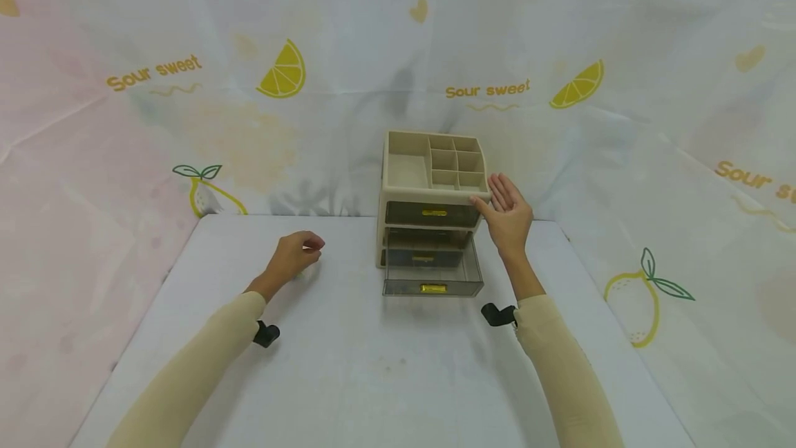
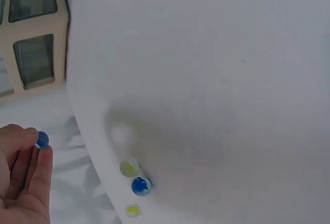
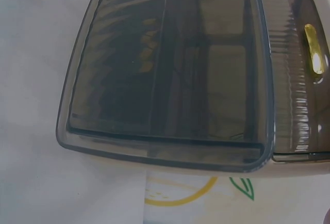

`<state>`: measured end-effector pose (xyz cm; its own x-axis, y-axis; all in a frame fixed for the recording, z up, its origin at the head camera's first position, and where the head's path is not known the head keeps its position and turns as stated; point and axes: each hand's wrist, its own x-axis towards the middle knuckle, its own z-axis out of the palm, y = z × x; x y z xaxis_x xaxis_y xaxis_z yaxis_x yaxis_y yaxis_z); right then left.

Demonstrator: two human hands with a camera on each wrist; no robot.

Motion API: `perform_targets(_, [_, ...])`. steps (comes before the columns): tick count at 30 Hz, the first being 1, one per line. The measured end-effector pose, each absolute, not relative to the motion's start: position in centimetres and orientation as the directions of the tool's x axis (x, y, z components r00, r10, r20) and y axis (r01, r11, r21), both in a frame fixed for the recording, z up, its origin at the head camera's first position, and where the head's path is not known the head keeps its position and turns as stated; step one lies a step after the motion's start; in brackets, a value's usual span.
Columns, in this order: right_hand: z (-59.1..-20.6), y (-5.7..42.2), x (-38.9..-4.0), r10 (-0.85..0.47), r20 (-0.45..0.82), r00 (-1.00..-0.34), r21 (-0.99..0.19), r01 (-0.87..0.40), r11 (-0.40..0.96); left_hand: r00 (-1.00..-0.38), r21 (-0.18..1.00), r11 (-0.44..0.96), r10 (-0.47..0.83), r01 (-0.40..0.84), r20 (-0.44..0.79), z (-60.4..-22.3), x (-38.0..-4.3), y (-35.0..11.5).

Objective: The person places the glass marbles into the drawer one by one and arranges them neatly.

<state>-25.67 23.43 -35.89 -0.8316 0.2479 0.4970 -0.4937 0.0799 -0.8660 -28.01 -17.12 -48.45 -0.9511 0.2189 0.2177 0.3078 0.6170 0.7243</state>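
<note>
My left hand point(image 1: 297, 254) is above the left part of the table. Between its thumb and fingertips it pinches a blue marble point(image 2: 43, 140), seen in the left wrist view. Below, on the table, lie a yellow-green marble point(image 2: 129, 168), a blue and white marble point(image 2: 141, 186) and a small yellow marble point(image 2: 132, 210). My right hand point(image 1: 511, 221) touches the right side of a beige drawer organizer point(image 1: 407, 195), fingers straight, thumb at its front top corner. Under the shut top drawer point(image 1: 404, 213), a clear grey drawer point(image 1: 398, 287) is pulled out.
The organizer's top tray point(image 1: 410, 170) has several compartments. A white table point(image 1: 373, 379) carries the organizer near its back edge. Behind and beside it hangs a lemon-print cloth point(image 1: 348, 130). Black wrist mounts point(image 1: 497, 314) protrude below both sleeves.
</note>
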Motion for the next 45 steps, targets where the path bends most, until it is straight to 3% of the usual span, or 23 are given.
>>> perform_targets(10, [-35.9, 23.5, -25.6, 0.246, 0.503, -0.829, -0.863, -0.500, 0.078, -0.947, 0.827, 0.463, 0.198, 0.318, 0.254, -46.3, -27.4, -13.4])
perform_targets(19, [-35.9, 23.3, -25.6, 0.240, 0.510, -0.826, -0.858, -0.508, 0.074, -0.910, 0.845, 0.350, 0.247, 0.405, 0.334, -44.0, -26.3, -10.8])
perform_targets(45, [-38.0, 24.2, -27.7, 0.285, 0.519, -0.806, -0.852, -0.514, 0.098, -0.745, 0.769, 0.179, 0.456, 0.613, 0.487, -42.4, -24.9, -3.8])
